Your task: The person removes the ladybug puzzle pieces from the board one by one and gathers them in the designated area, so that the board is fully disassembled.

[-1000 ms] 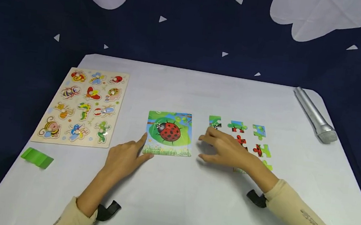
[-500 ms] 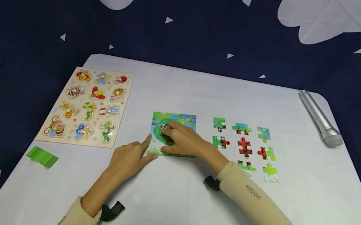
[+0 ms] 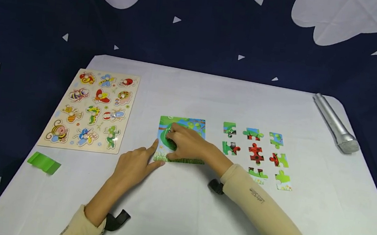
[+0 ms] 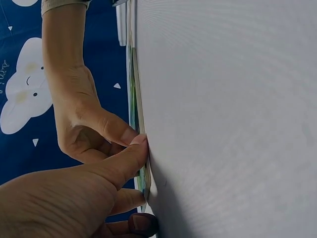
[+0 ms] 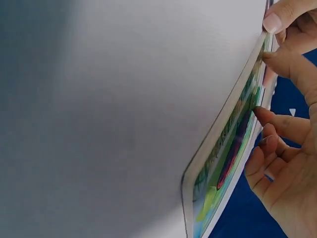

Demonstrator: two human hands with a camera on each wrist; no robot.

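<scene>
A square ladybug picture board lies flat on the white table. My left hand is at its lower left corner, the index finger touching the left side and the thumb the front edge. My right hand reaches over the board and covers most of the ladybug. In the right wrist view, the right thumb and index finger touch the board's face with a gap between them, and no separate piece shows there. Right of the board lie loose jigsaw pieces, among them a red spotted piece and a green one.
A wooden insect peg puzzle lies at the left, with a folded green strip in front of it. At the far right is a silver cylinder with a rounded end. A dark blue cloth hangs behind the table.
My right hand has moved left from beside the loose pieces onto the board, then slightly further left. My left hand stays at the board's corner. The camera view has shifted a little.
</scene>
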